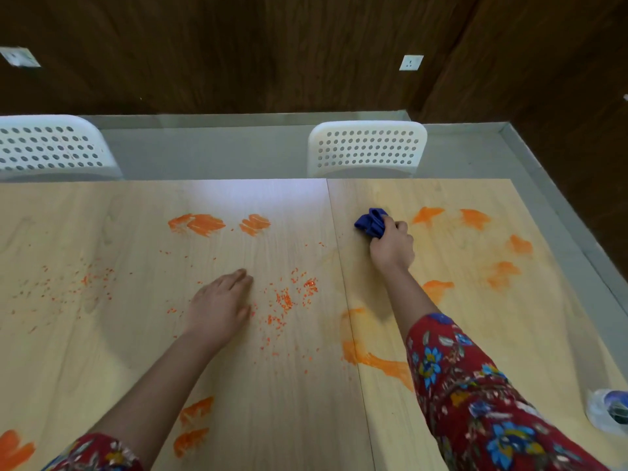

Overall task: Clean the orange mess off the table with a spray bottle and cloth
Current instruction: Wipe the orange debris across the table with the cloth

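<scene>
Head view: the right hand [392, 244] is clenched around a bunched blue cloth [370, 223] and presses it onto the table [102, 232] toward the far edge, just right of the seam between the two panels. The left hand [221, 304] lies flat with straight fingers near the middle, holding nothing, beside scattered orange crumbs [289, 300]. Orange smears [200, 224] mark the surface toward the far edge, the right edge and the near edge. The spray bottle [608, 411] stands at the right edge, toward the near corner. Two white chairs [368, 147] stand along the far edge.
</scene>
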